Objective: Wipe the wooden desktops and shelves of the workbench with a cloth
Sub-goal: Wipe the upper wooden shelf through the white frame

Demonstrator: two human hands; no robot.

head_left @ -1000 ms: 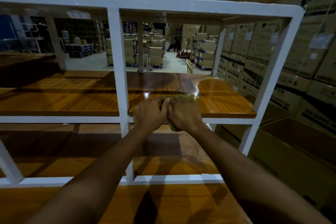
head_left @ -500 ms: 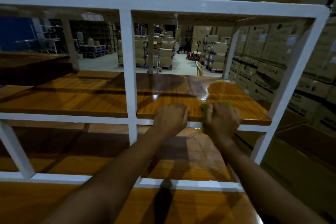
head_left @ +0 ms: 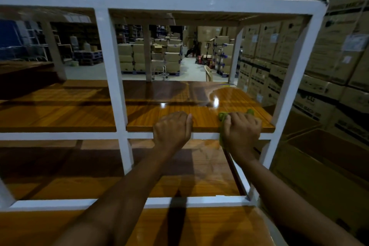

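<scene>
A glossy wooden shelf [head_left: 199, 104] sits at mid height in a white metal frame [head_left: 111, 70]. My right hand [head_left: 241, 130] grips a green cloth [head_left: 222, 116] at the shelf's front edge, near its right end; most of the cloth is hidden under the hand. My left hand [head_left: 172, 129] rests on the front edge a short way to the left, with its fingers curled over the edge. A lower wooden shelf [head_left: 99, 170] lies beneath, and the wooden desktop [head_left: 199, 225] is nearest to me.
A white upright post [head_left: 293, 78] stands just right of my right hand. Stacked cardboard boxes [head_left: 329, 66] line the right side, with open boxes [head_left: 319, 156] below them. Behind the shelf lies a warehouse floor with pallets of boxes [head_left: 151, 58].
My right hand has slid the cloth to the right along the shelf's front edge, away from my left hand. The two hands were touching one second ago and are now apart.
</scene>
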